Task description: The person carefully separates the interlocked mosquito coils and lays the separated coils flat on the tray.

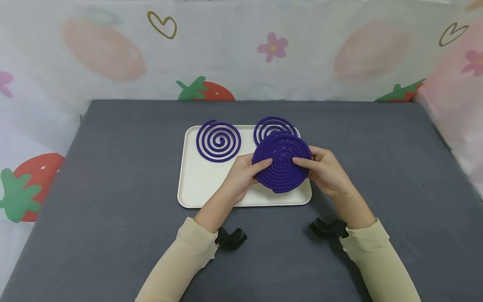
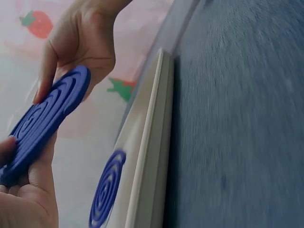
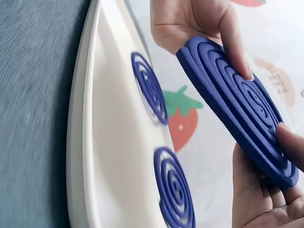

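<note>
A dark purple, tightly wound pair of nested mosquito coils (image 1: 282, 172) is held up over the near right part of a white tray (image 1: 203, 184). My left hand (image 1: 240, 174) grips its left edge, thumb on the top face and fingers beneath. On the opposite edge my right hand (image 1: 327, 173) pinches it the same way. Both thumbs lie near the spiral's centre. A single loose-wound coil (image 1: 216, 160) lies at the tray's far left. Another single coil (image 1: 272, 118) lies at the far right, partly hidden behind the held pair.
The tray stands on a grey table (image 1: 113, 188), its raised rim (image 3: 88, 118) showing in the right wrist view. Behind the table hangs a white curtain (image 1: 234, 50) printed with strawberries, flowers and hearts. Black wrist devices (image 1: 231, 239) are worn below both hands.
</note>
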Tool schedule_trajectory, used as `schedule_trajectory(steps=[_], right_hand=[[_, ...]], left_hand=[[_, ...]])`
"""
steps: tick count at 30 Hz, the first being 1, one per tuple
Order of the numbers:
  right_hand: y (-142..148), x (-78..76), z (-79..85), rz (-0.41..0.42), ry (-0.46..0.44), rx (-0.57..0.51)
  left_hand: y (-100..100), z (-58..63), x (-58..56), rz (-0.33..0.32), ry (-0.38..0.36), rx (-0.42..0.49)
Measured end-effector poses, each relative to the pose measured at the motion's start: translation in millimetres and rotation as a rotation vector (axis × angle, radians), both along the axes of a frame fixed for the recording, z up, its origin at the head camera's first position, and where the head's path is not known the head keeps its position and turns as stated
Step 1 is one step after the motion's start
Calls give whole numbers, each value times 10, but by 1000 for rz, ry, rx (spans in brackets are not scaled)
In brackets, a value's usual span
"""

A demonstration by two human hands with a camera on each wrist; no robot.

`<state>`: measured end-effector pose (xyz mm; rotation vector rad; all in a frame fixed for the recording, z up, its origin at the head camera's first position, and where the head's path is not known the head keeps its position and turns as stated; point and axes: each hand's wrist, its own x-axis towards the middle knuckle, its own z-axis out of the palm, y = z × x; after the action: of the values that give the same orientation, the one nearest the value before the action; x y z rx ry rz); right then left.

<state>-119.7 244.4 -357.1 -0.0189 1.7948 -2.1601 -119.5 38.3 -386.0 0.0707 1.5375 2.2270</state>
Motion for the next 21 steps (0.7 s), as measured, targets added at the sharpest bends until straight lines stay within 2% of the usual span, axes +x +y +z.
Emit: schedule_trajectory(steps=[6, 10, 15, 21], right_hand=[[-171, -49, -46, 22, -24, -27], [-238, -76, -82, 43, -26, -47], [-316, -115, -129, 55, -1, -71], [-377, -140, -168, 81, 43, -88]], left_hand=[[-224, -2, 10, 60, 8, 65], [-346, -51, 20, 94, -22, 144], [-473, -109, 45, 108, -64, 283], [-566, -154, 51, 103, -53, 324]])
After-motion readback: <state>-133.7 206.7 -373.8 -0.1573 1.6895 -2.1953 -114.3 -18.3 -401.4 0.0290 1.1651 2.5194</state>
